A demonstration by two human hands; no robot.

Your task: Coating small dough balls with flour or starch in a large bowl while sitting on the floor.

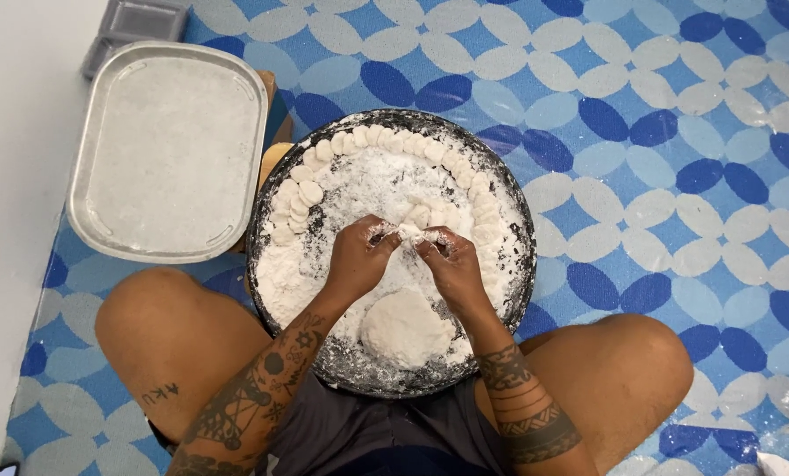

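Both hands are working over the round dark tray (pixel 392 379): the left hand (pixel 356 258) and right hand (pixel 453 267) are pinching a small piece of dough (pixel 409 232) between their fingers, shaping it, I'd say. It looks bound for the ring of dough pieces (pixel 372 136) along the rim. A big dough lump (pixel 406 327) is sitting nearer the knees. Everything is resting on a blue patterned floor mat (pixel 676 176), a metal tray (pixel 167 150) beside.

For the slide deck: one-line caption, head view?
Both hands pinch a small dough piece over a floured round tray.

arms: dark patterned tattoos, both forearms | legs: bare, small thigh tattoo | shorts: dark grey
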